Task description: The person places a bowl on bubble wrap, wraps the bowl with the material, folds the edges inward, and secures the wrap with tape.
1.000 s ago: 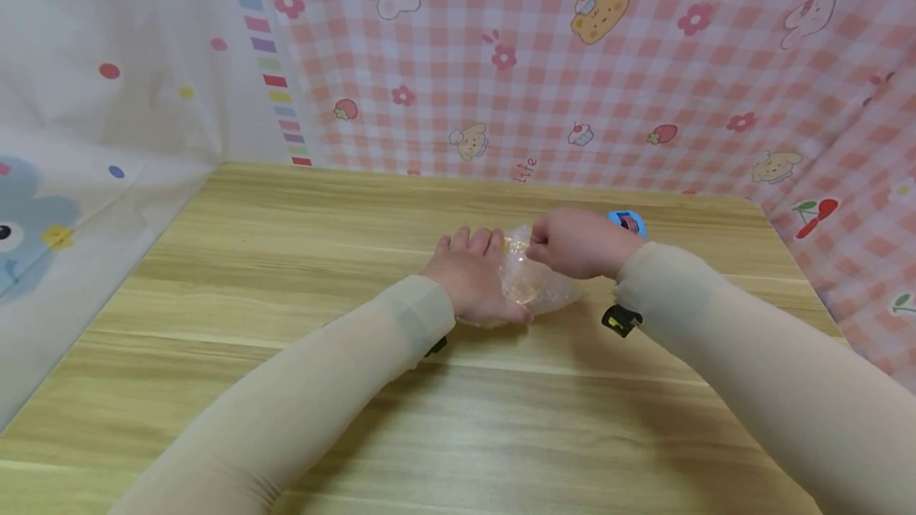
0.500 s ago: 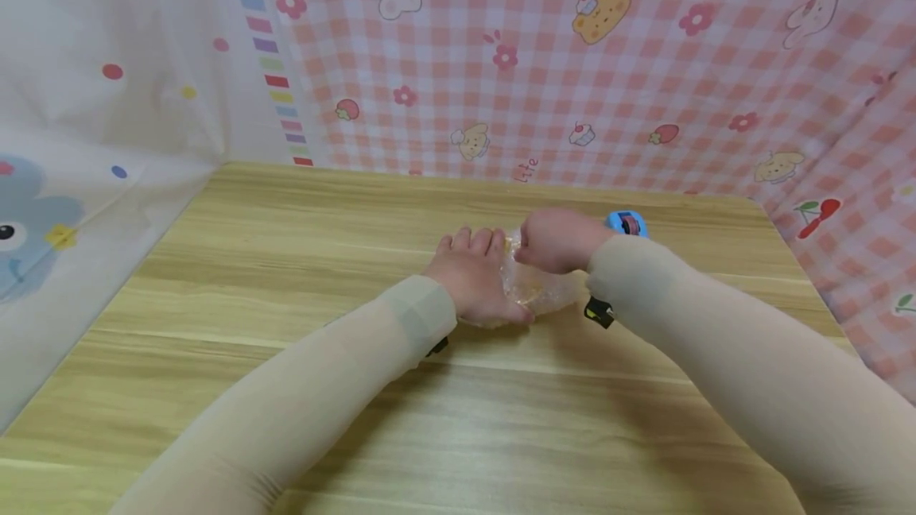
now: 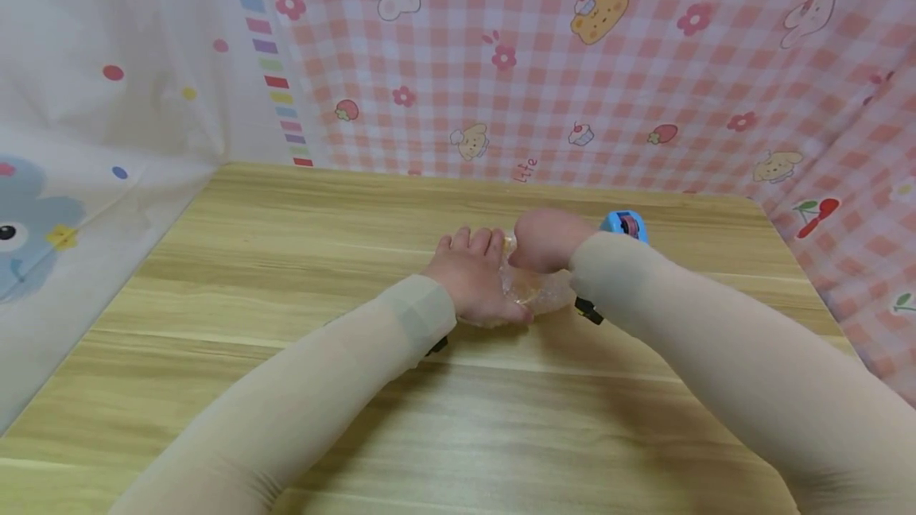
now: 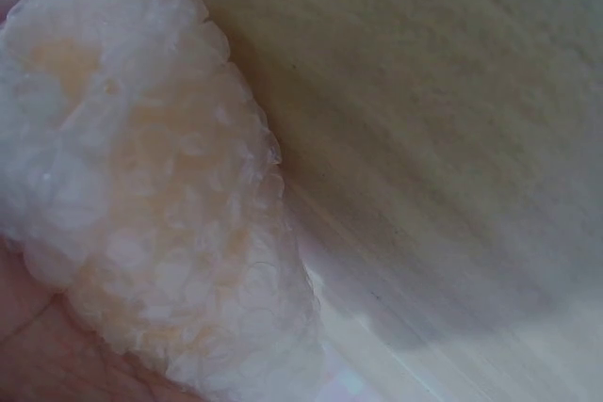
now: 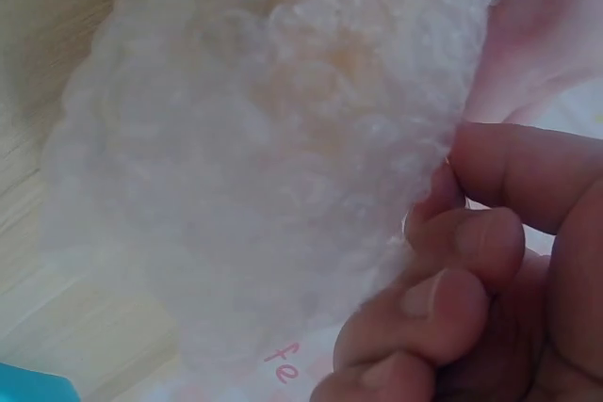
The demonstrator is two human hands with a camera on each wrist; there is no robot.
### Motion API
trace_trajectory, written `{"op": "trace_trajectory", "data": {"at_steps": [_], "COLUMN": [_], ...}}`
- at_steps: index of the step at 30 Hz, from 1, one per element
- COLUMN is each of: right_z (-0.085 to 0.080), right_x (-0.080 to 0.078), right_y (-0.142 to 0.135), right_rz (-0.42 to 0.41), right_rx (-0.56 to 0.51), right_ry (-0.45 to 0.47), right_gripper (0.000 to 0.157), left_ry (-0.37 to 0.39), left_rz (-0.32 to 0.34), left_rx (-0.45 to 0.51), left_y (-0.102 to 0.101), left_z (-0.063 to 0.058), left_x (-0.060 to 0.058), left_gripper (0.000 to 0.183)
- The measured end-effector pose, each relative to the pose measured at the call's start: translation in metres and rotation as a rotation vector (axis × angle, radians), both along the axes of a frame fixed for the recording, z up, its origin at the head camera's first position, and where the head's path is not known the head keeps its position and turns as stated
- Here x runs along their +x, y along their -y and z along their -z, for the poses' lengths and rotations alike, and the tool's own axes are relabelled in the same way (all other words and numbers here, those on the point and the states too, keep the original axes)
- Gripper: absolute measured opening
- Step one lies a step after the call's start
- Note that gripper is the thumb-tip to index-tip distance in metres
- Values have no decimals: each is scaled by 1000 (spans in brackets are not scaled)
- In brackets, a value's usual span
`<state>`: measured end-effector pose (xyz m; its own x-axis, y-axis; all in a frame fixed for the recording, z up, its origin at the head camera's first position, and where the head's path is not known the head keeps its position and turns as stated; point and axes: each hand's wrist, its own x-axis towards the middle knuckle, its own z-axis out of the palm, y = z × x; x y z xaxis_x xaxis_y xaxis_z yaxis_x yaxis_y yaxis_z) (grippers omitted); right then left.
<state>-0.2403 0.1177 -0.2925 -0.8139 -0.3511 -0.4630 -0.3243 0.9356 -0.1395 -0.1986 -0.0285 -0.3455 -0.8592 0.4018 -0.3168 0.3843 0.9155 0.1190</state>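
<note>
In the head view, my left hand [image 3: 472, 284] lies across a bundle of clear bubble wrap [image 3: 525, 288], fingers extended and thumb spread along its near side. The left wrist view has the bubble wrap [image 4: 179, 176] against the palm, with something yellowish-orange showing through; its kind cannot be told. My right hand [image 3: 547, 241] is over the bundle's right part, fingers curled. From the right wrist, its thumb and forefinger [image 5: 528, 171] meet at the edge of the bubble wrap [image 5: 264, 157], seeming to pinch it. The exact contact is partly hidden.
A blue tape dispenser [image 3: 626, 225] stands just beyond the right wrist; a blue corner [image 5: 33, 385] shows in the right wrist view. The wood-grain table [image 3: 458, 420] ends at a pink checked cloth [image 3: 444, 46] behind and a white cloth [image 3: 143, 62] at left.
My right hand has moved left across the bubble wrap, closer to my left hand, covering more of it. The left hand stays in place.
</note>
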Motion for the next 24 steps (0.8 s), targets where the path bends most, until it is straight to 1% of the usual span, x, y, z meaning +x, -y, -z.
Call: {"op": "trace_trajectory", "data": {"at_steps": [7, 16, 21, 24], "right_z": [4, 3, -1, -3], "right_x": [0, 2, 2, 2], "right_y": [3, 4, 6, 7], "right_rz": [45, 41, 26, 35], "right_rx": [14, 24, 52, 62], "right_ry": [-9, -34, -27, -14], "right_gripper": [23, 22, 21, 18], "left_ry": [10, 25, 28, 34], "left_rz": [10, 15, 24, 26], "left_rx": [-22, -34, -41, -41], "left_y": [0, 0, 0, 0], "left_z": [0, -1, -1, 0], "left_x": [0, 0, -1, -1], "left_gripper": [129, 128, 126, 125]}}
